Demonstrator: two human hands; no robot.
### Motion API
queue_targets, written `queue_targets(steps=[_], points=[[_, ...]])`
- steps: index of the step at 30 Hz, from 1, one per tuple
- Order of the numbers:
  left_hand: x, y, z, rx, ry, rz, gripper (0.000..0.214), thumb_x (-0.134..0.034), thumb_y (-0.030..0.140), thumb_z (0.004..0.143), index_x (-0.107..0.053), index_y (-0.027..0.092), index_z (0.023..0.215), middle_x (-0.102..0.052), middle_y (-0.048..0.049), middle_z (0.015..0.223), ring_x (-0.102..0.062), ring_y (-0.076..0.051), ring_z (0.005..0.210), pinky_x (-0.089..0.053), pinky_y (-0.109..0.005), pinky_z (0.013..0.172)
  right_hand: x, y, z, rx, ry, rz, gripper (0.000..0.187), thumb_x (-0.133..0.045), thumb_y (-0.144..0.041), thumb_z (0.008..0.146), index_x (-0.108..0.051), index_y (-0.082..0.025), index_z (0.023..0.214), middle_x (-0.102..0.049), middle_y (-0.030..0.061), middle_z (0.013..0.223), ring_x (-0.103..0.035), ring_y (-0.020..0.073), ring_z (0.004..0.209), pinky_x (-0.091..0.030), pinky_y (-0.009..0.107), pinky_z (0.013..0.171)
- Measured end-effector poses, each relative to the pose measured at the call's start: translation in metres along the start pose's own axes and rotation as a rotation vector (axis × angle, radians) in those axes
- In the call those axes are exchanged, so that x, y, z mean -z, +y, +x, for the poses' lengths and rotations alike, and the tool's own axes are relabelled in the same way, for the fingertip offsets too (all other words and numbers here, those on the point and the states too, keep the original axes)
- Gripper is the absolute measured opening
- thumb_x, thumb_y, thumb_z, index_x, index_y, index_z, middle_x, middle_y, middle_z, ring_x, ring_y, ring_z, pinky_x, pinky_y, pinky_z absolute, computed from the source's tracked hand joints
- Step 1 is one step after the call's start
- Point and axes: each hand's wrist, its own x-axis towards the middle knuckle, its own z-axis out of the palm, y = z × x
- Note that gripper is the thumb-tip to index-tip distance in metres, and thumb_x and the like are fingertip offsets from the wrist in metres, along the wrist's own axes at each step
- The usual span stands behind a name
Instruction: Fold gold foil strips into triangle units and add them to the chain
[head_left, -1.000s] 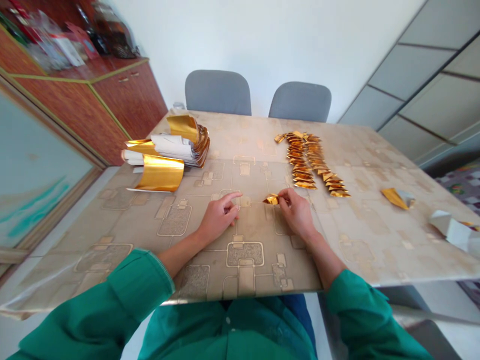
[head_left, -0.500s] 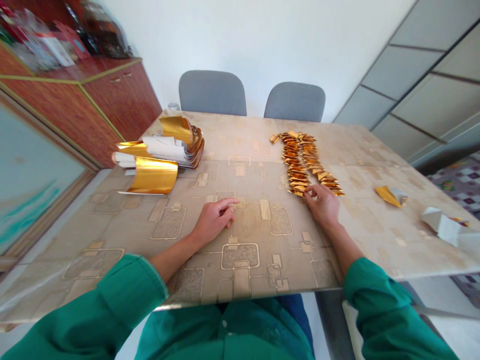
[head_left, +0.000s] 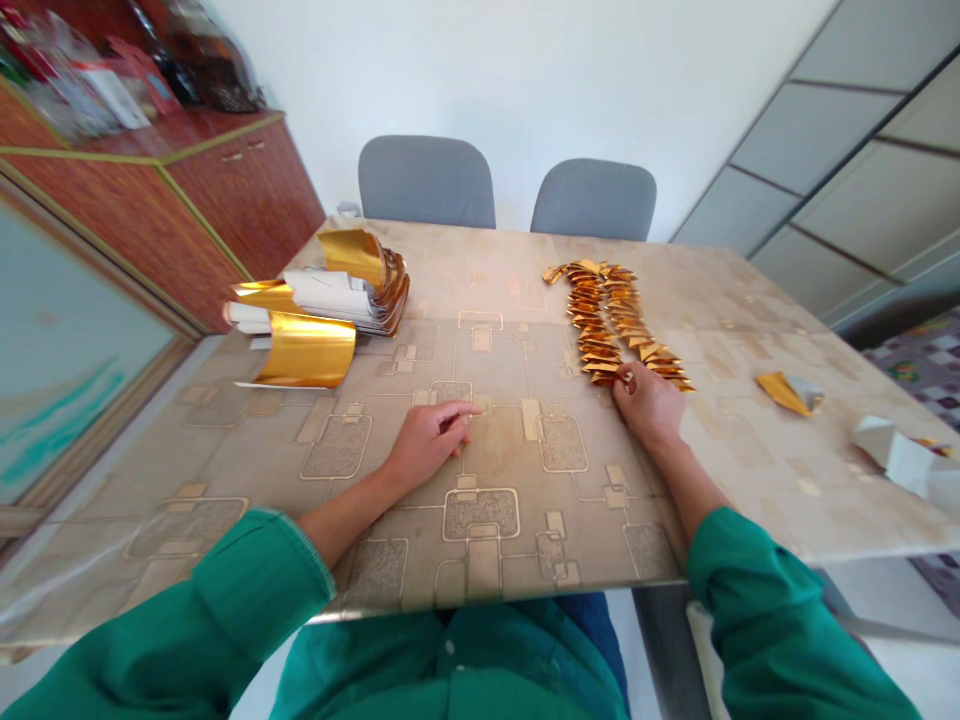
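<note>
My left hand rests on the patterned tablecloth, index finger stretched out and the other fingers loosely bent, with nothing in it. At the near end of two rows of folded gold papers, my right hand has thumb and fingertips pinched on a folded gold paper, mostly covered by the fingers. The folded pieces overlap one another, and the right-hand row bends outward close to my knuckles. On the left lies a stack of gold and white paper sheets, with a curled gold sheet in front of it.
A crumpled gold piece and a white folded paper lie toward the right table edge. Two grey chairs stand across the table against the wall. A wooden cabinet holding bottles and bags is at the far left.
My right hand stays pinched at the near end of the left row, its fingers moved slightly. My left hand and the paper stack look the same. The view has shifted a little.
</note>
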Motion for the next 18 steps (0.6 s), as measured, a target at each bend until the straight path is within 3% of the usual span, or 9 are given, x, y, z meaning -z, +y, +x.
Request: queue_targets(steps=[4,6,9,12,18], points=[[0.000,0.000,0.000,-0.008,-0.006,0.001,0.033,-0.047,0.028,0.089,-0.072,0.014,0.105,-0.067,0.0009,0.063,-0.059,-0.009,0.046,-0.043,-0.016,0.046,0.005,-0.005,-0.011,-0.015,-0.039,-0.019,0.032,-0.053,-0.026,0.082,-0.065,-0.022,0.111,-0.070,0.0059,0.081,-0.058,0.0190,0.066,-0.030,0.029,0.056],[0.000,0.000,0.000,-0.011,-0.009,0.001,0.033,-0.047,0.028,0.089,-0.072,0.014,0.105,-0.067,0.0009,0.063,-0.059,-0.009,0.046,-0.043,-0.016,0.046,0.006,-0.006,-0.018,0.011,-0.028,-0.023,0.030,-0.053,-0.025,0.082,-0.066,-0.021,0.108,-0.070,0.0062,0.083,-0.059,0.0194,0.068,-0.032,0.029,0.057],[-0.001,0.001,0.000,-0.017,-0.006,0.003,0.032,-0.047,0.028,0.089,-0.072,0.015,0.104,-0.067,0.0014,0.062,-0.058,-0.008,0.046,-0.042,-0.016,0.045,0.004,-0.007,-0.025,0.139,-0.005,-0.024,0.026,-0.049,-0.022,0.083,-0.070,-0.021,0.099,-0.072,0.0070,0.088,-0.061,0.0199,0.076,-0.037,0.029,0.062],[-0.001,0.000,0.000,-0.023,-0.001,0.001,0.032,-0.047,0.029,0.089,-0.073,0.015,0.103,-0.067,0.0015,0.062,-0.058,-0.008,0.046,-0.042,-0.016,0.045,-0.001,-0.008,-0.026,0.228,0.012,-0.049,0.031,-0.047,-0.021,0.085,-0.071,-0.021,0.105,-0.072,0.0078,0.092,-0.063,0.0208,0.083,-0.040,0.030,0.070],[-0.001,0.000,0.000,-0.015,0.002,-0.006,0.032,-0.048,0.028,0.087,-0.073,0.014,0.103,-0.067,0.0008,0.061,-0.058,-0.009,0.045,-0.041,-0.016,0.045,-0.004,-0.007,-0.021,0.220,0.007,-0.084,0.037,-0.046,-0.021,0.086,-0.069,-0.019,0.115,-0.073,0.0089,0.093,-0.063,0.0220,0.085,-0.041,0.031,0.073]])
